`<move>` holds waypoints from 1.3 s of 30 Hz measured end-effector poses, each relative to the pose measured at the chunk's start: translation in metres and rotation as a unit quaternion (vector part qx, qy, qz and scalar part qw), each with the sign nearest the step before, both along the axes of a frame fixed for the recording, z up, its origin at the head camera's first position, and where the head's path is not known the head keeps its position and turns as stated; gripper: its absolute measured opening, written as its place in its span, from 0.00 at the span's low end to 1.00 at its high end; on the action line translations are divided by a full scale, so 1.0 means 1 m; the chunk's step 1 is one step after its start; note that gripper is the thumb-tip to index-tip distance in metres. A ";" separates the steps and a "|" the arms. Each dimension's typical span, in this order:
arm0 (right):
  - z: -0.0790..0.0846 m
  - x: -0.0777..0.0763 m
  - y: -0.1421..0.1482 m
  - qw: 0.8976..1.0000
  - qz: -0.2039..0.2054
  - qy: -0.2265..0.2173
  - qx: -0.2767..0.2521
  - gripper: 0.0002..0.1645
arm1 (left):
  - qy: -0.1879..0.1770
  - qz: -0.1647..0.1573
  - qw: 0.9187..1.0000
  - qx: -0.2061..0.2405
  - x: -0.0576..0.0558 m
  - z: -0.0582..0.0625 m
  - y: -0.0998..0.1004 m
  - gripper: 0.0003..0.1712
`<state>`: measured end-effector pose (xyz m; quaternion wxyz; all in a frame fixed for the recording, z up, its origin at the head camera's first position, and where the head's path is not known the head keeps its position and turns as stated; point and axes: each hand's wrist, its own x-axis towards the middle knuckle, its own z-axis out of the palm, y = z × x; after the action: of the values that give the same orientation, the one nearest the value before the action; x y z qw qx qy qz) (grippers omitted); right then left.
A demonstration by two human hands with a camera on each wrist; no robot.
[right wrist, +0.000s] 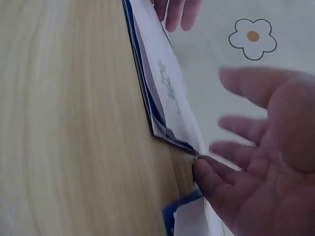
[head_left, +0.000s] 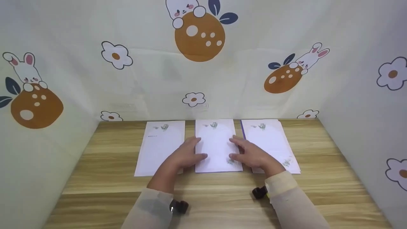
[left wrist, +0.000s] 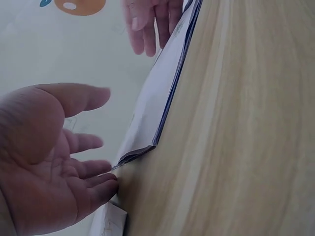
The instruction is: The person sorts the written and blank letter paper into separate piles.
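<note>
Your left hand (head_left: 187, 155) and right hand (head_left: 253, 155) are flanking the middle papers (head_left: 216, 144), which are lying on the surface (head_left: 216, 206); loosely spread fingers (left wrist: 84, 142) are gripping nothing, probably for squaring the sides.

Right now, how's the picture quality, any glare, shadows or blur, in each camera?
Head view: bright, the middle paper stack nearly washed out, small print on the left sheet unreadable; left wrist view: dimmer and greyish, the left hand slightly soft; right wrist view: also dim, the right hand soft-edged, its thumb blurred.
</note>
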<state>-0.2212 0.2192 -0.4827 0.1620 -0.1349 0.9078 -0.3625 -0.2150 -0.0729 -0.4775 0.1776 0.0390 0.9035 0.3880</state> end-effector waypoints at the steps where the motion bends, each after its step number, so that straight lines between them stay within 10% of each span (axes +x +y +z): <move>1: 0.000 0.001 0.002 1.000 0.024 0.003 0.014 0.43 | -0.002 -0.013 1.000 -0.005 0.001 0.000 -0.001 0.49; 11: 0.000 0.006 0.008 0.989 0.122 0.005 0.085 0.45 | 0.012 -0.114 0.986 -0.120 0.012 0.001 0.000 0.49; 39: -0.002 0.007 -0.006 0.994 0.034 0.080 0.065 0.30 | 0.093 -0.083 0.983 -0.136 0.009 0.000 0.004 0.28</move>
<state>-0.2139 0.2129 -0.4842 0.1099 -0.1832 0.9344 -0.2849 -0.2056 -0.0684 -0.4778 0.1280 0.1250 0.9542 0.2397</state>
